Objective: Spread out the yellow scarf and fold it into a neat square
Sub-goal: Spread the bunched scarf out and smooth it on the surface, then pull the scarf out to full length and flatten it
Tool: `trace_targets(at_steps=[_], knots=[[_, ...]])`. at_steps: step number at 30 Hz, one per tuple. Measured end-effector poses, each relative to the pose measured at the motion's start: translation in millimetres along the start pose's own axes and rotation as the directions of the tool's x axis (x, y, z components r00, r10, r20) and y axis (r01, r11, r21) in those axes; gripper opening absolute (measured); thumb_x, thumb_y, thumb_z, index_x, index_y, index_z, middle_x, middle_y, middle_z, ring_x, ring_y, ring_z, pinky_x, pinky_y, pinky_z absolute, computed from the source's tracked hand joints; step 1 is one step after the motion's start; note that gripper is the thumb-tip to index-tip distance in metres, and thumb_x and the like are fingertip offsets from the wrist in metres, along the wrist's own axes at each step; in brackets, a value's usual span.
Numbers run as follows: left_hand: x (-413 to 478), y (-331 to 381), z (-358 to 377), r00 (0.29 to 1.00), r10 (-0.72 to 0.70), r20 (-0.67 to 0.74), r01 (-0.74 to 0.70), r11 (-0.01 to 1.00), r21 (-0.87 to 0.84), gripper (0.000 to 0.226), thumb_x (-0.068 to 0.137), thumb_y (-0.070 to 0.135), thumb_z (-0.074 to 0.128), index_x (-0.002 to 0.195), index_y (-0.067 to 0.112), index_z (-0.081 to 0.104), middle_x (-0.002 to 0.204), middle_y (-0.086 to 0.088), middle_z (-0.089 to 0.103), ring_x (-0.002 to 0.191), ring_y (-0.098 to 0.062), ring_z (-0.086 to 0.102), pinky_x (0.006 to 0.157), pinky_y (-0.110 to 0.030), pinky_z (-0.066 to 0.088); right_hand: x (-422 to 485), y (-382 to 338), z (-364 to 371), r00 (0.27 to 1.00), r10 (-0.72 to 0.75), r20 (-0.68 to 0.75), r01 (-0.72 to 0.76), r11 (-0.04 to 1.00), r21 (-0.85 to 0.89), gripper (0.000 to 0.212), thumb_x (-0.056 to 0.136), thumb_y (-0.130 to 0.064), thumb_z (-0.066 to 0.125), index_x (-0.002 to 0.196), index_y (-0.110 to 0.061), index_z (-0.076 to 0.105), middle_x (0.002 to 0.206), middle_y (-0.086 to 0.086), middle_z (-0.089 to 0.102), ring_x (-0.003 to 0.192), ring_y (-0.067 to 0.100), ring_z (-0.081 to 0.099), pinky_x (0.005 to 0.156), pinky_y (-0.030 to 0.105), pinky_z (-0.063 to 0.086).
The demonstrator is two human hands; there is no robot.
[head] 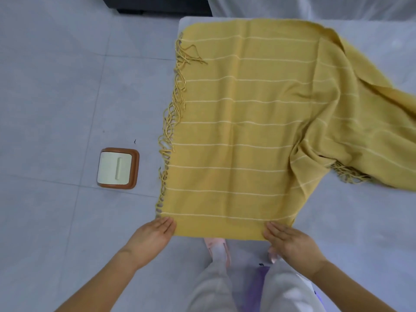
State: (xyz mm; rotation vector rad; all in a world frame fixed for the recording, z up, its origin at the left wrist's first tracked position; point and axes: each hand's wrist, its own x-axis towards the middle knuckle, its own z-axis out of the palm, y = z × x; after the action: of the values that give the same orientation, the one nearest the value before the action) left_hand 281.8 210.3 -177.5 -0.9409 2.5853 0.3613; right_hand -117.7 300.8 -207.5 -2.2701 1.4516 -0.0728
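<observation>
The yellow scarf [243, 122] with thin white stripes lies spread over the pale table [371, 221]. Its fringed end hangs off the table's left edge. The rest of the cloth is bunched and folded over at the right, where a second fringe shows. My left hand [153, 237] rests flat at the scarf's near left corner, fingers together and touching the hem. My right hand [290, 242] lies flat on the near hem further right. Whether either hand pinches the cloth is hidden under the palms.
A small white and brown box [117, 168] sits on the tiled floor left of the table. My legs and pink shoes [219, 248] stand against the table's near edge. A dark object [155, 5] is at the top, beyond the table.
</observation>
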Motion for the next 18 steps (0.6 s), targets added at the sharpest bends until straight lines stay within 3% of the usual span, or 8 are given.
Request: trace_targets(at_steps=[2,4,5,7,10,14,16,18], knots=[[3,-2,-3,0.999,0.001,0.054,0.001,0.999,-0.042,0.053,0.046,0.016,0.086,0.096,0.004,0.073,0.098,-0.011,0.072,0.087,-0.020,0.070,0.066,-0.030,0.058,-2,0,-2,0.999,0.004,0.048,-0.005,1.000,0.020,0.045,0.097,-0.044,0.033,0.114,-0.018,0.064,0.116,0.005,0.067,0.106,0.020,0.064,0.099,0.031,0.041],[16,1,-14,0.999,-0.032,-0.006,0.032,0.996,-0.085,0.048,0.075,0.038,0.063,0.108,0.004,0.069,0.112,-0.011,0.068,0.102,-0.020,0.066,0.077,-0.032,0.056,3,0,-9,1.000,0.001,0.005,-0.001,1.000,-0.017,0.053,0.099,-0.047,0.025,0.121,-0.016,0.061,0.129,0.006,0.057,0.120,0.020,0.053,0.103,0.035,0.036],[26,3,-18,0.999,-0.055,0.001,0.054,0.994,-0.099,0.056,0.083,0.044,0.046,0.117,0.003,0.063,0.123,-0.012,0.062,0.112,-0.021,0.060,0.088,-0.033,0.052,10,0,-15,1.000,0.010,-0.027,-0.011,0.999,-0.040,0.053,0.099,-0.047,0.023,0.127,-0.015,0.055,0.135,0.006,0.051,0.125,0.019,0.046,0.106,0.035,0.030],[51,12,-25,0.992,-0.123,-0.014,0.121,0.990,-0.075,0.069,0.087,0.051,0.035,0.136,0.003,0.045,0.143,-0.013,0.042,0.131,-0.023,0.042,0.107,-0.037,0.034,24,1,-23,0.997,0.077,-0.029,-0.079,0.994,-0.075,0.054,0.097,-0.049,0.025,0.136,-0.016,0.043,0.144,0.006,0.039,0.132,0.020,0.036,0.110,0.038,0.023],[89,21,-23,0.975,-0.222,0.015,0.223,0.972,-0.071,0.080,0.087,0.060,0.030,0.143,0.004,0.031,0.150,-0.012,0.028,0.137,-0.023,0.029,0.109,-0.037,0.021,46,2,-26,0.977,0.188,0.101,-0.175,0.977,-0.123,0.067,0.087,-0.057,0.033,0.141,-0.018,0.037,0.149,0.006,0.033,0.136,0.022,0.030,0.110,0.042,0.020],[107,18,0,0.963,-0.240,0.124,0.252,0.964,-0.082,0.089,0.080,0.065,0.027,0.143,0.004,0.027,0.154,-0.012,0.022,0.140,-0.024,0.024,0.107,-0.040,0.034,56,13,-7,0.922,0.251,0.296,-0.219,0.966,-0.138,0.075,0.081,-0.063,0.032,0.144,-0.023,0.030,0.144,0.002,0.044,0.131,0.021,0.041,0.111,0.038,0.006],[108,17,6,0.960,-0.245,0.134,0.258,0.963,-0.085,0.087,0.082,0.066,0.025,0.143,0.004,0.025,0.154,-0.012,0.021,0.143,-0.022,0.012,0.108,-0.039,0.033,53,18,-3,0.926,0.224,0.305,-0.192,0.973,-0.130,0.076,0.082,-0.063,0.032,0.147,-0.024,0.026,0.146,0.001,0.041,0.131,0.021,0.043,0.111,0.037,0.008],[110,18,2,0.956,-0.253,0.146,0.268,0.959,-0.090,0.083,0.089,0.064,0.019,0.140,0.001,0.033,0.150,-0.012,0.030,0.140,-0.021,0.017,0.108,-0.036,0.022,50,22,-9,0.958,0.183,0.219,-0.158,0.979,-0.129,0.071,0.085,-0.061,0.033,0.145,-0.023,0.030,0.149,0.002,0.036,0.135,0.021,0.037,0.109,0.038,0.015]])
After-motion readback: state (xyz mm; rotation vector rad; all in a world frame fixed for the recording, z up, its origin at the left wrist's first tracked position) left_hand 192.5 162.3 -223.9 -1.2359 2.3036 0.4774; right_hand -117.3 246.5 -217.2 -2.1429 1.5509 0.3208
